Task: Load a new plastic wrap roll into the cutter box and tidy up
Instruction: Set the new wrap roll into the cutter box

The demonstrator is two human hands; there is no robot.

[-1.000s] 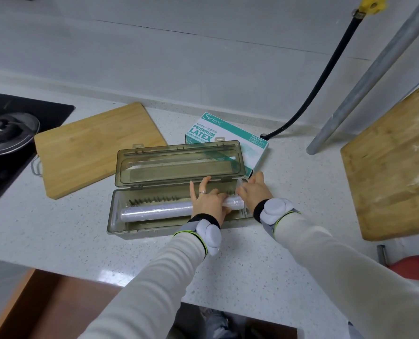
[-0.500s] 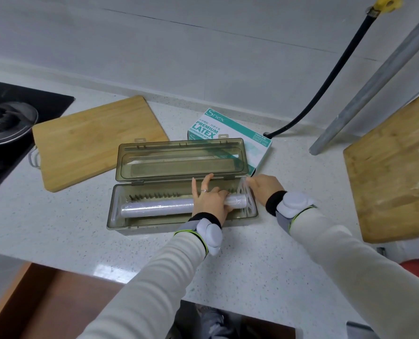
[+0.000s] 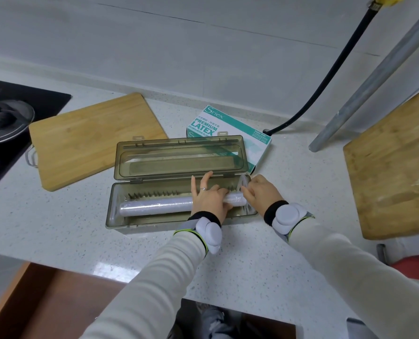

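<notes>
Plastic wrap roll (image 3: 159, 206) lengthwise in cutter box (image 3: 140, 222), left-right

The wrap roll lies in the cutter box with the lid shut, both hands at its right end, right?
No: the head view shows the lid open. The roll lies in the cutter box, left hand and right hand at its right end.
</notes>
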